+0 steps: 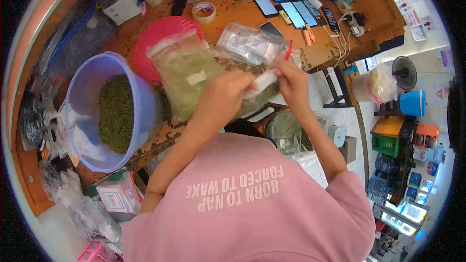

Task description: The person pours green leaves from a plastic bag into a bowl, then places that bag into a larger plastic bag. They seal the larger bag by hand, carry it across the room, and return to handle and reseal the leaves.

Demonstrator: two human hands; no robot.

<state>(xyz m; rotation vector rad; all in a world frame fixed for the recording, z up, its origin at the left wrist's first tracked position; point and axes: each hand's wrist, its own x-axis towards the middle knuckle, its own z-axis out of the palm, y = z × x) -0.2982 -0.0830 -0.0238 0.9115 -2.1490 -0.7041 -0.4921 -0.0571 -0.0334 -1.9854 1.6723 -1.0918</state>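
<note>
Scuffed orange-brown wood made up the tabletop (228, 7), with a white tiled floor (357, 140) beyond its right end and a black fan (404, 73) near a blue bucket (412, 104) farther off. Phones (263, 4) lay close together at the far right of the wood, several with lit screens, near white cables (345, 43). A roll of tape (204, 20) rested toward the back, just beyond a round pinkish-red plastic item (145, 51). Left of that, a bluish-purple tub (148, 111) leaned on its side somewhat, its mouth showing a heap of green material (116, 116).

Between the person's two hands was a small white piece (263, 82), blurred, so what it was could not be told. The left hand (221, 94) had its fingers closed on the near end; the fingers of the right hand (293, 82) pinched the other end. Under it showed part of a greenish packet (259, 101), mostly hidden by the hands. Just beyond the left hand lay a large clear bag (177, 68) of green contents, overlapping the red item, and clear plastic packets (252, 43) lay beyond the white piece.
</note>
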